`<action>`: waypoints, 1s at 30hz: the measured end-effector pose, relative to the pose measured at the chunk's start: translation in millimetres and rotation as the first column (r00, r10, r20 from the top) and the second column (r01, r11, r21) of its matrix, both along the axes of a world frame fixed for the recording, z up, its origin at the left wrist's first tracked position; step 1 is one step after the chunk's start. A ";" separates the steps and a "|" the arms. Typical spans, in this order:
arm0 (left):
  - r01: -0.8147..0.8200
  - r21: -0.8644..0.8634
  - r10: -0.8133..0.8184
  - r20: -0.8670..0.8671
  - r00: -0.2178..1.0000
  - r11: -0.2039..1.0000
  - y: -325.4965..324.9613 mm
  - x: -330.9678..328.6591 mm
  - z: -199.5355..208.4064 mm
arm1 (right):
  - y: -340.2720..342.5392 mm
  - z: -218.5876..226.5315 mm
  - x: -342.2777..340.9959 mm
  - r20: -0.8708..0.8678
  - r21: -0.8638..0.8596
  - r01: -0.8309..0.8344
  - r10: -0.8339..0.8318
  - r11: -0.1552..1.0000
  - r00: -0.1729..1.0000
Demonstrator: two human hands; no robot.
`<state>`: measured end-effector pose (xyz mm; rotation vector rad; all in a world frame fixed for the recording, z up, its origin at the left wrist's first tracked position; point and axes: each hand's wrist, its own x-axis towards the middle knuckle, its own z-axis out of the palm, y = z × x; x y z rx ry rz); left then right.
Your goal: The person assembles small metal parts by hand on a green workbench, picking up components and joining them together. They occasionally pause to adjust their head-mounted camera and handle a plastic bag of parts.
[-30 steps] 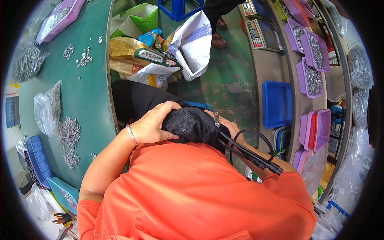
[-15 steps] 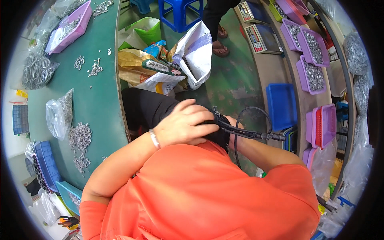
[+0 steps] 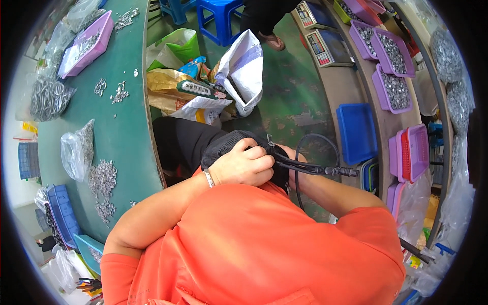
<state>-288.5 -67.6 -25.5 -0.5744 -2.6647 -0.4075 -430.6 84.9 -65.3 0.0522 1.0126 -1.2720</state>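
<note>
A black mesh pouch [image 3: 223, 146] rests over my lap against the dark trousers. My left hand [image 3: 246, 165], with a bracelet at the wrist, has its fingers curled into a grip on the pouch's near side. A small metal zip pull [image 3: 270, 139] shows at the pouch's far right edge. Black cables [image 3: 305, 166] come out beside it and end in a plug [image 3: 348, 172] pointing right; one loops up and round. My right hand [image 3: 294, 155] is at the pouch's right side, behind the cables. Its fingers are mostly hidden.
On the left, a green table [image 3: 129, 152] bears small metal parts [image 3: 103, 178] and a plastic bag [image 3: 76, 152]. Open sacks [image 3: 244, 76] stand ahead, with blue stools [image 3: 219, 20] and a person's foot [image 3: 273, 41] beyond. At right are scales [image 3: 328, 48], a blue tray [image 3: 357, 133] and purple baskets [image 3: 394, 91].
My left hand has gone from lying spread over the pouch to curled fingers gripping it, and more of the mesh shows. The other person's foot has shifted a little.
</note>
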 end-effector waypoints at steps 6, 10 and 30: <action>-0.125 0.076 0.128 -0.030 0.991 0.989 -1.0 -1.0 7.1 | 9.6 -48.6 6.2 -0.197 -0.033 -0.023 0.016 0.999 0.980; -0.141 0.074 0.139 0.043 0.989 0.987 -3.9 -8.2 -2.2 | 10.2 -58.5 2.6 -0.358 -0.026 -0.095 0.079 0.995 0.930; -0.241 0.246 0.117 0.431 0.895 0.939 -11.7 -25.1 -19.0 | -5.6 -55.1 -19.5 -0.541 0.086 -0.254 0.259 0.963 0.800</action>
